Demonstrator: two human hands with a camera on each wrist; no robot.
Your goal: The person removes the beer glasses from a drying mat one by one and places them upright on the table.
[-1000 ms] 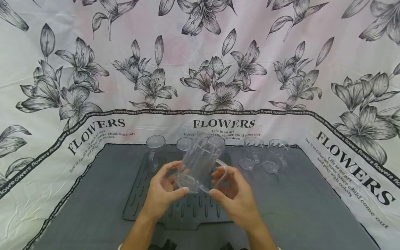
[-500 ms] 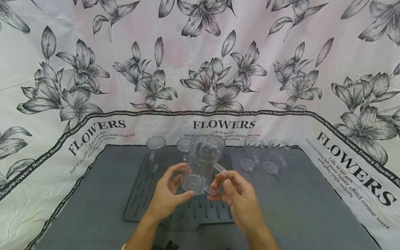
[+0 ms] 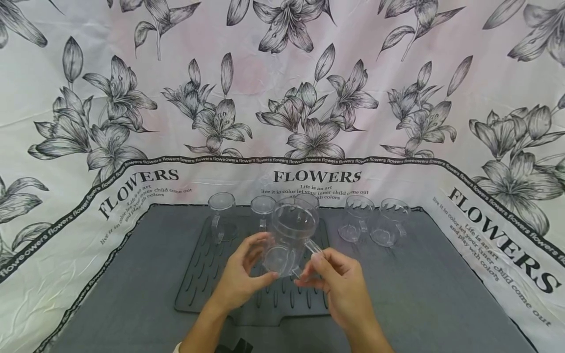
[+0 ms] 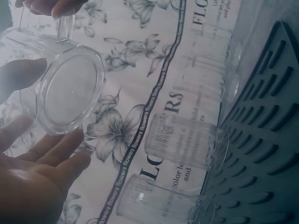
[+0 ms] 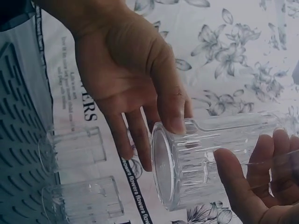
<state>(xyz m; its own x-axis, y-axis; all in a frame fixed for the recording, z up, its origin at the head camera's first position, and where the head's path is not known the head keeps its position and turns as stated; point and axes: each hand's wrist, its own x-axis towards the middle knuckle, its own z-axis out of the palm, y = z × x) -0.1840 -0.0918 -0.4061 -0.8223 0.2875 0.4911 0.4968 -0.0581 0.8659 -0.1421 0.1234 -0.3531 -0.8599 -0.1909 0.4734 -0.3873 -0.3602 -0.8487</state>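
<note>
A clear plastic or glass mug (image 3: 289,235) is held tilted above a dark ridged mat, its wide end up and away. My left hand (image 3: 240,269) grips it near the base, thumb in front and fingers on the far side. With thumb and fingers, my right hand (image 3: 340,279) pinches the handle (image 3: 314,246). The round base (image 4: 72,91) faces the camera in the left wrist view, between the left thumb and fingers. In the right wrist view the right fingers (image 5: 264,163) are at the handle side, while the left thumb (image 5: 173,112) touches the mug near its base.
The ridged mat (image 3: 198,289) lies on a grey table (image 3: 441,294). Clear mugs stand on its back part, one at the left (image 3: 220,215) and others behind the held mug. Two mugs (image 3: 353,220) stand right of the mat. A flower-printed cloth (image 3: 397,176) surrounds the table.
The mug has turned from leaning right to more upright, with its upper end now tipped toward the camera. My right hand has shifted its grip on the handle; the left still holds the base.
</note>
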